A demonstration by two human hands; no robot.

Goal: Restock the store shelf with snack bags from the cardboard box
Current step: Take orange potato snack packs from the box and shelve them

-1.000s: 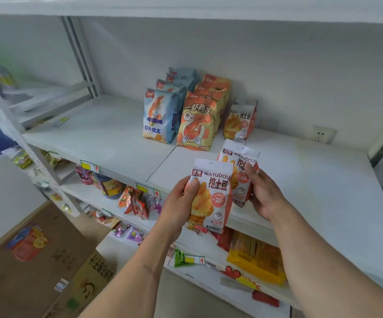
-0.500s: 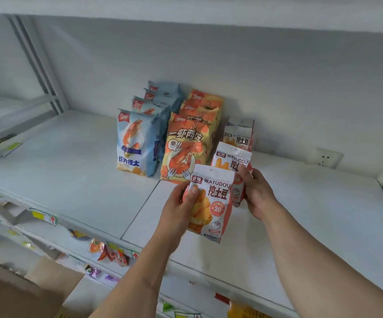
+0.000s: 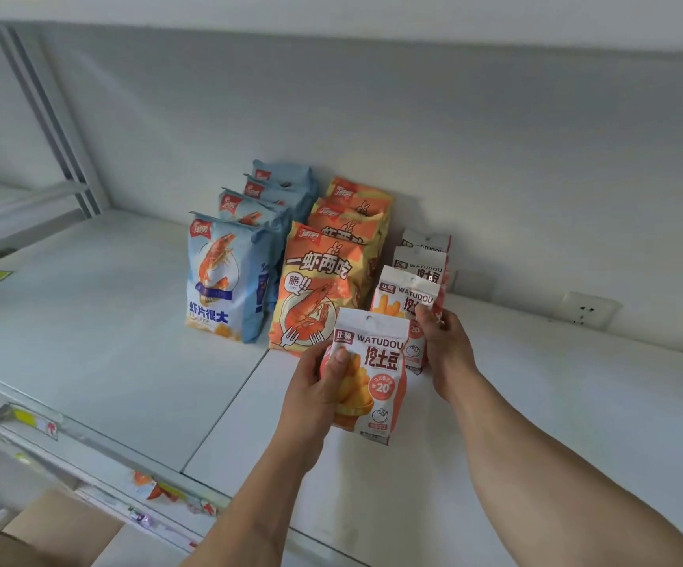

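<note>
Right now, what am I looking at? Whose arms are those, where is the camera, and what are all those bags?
The camera sits on a person's head and looks down, so you see that person's own two bare arms. No robot here. The left hand holds a small white and orange WATUDOU bag up in front. The right hand holds a second WATUDOU bag farther back, next to two more like it standing by the wall. On the white shelf stand a row of blue shrimp bags and a row of orange shrimp bags, lined up front to back. A bit of brown cardboard peeks in below.
</note>
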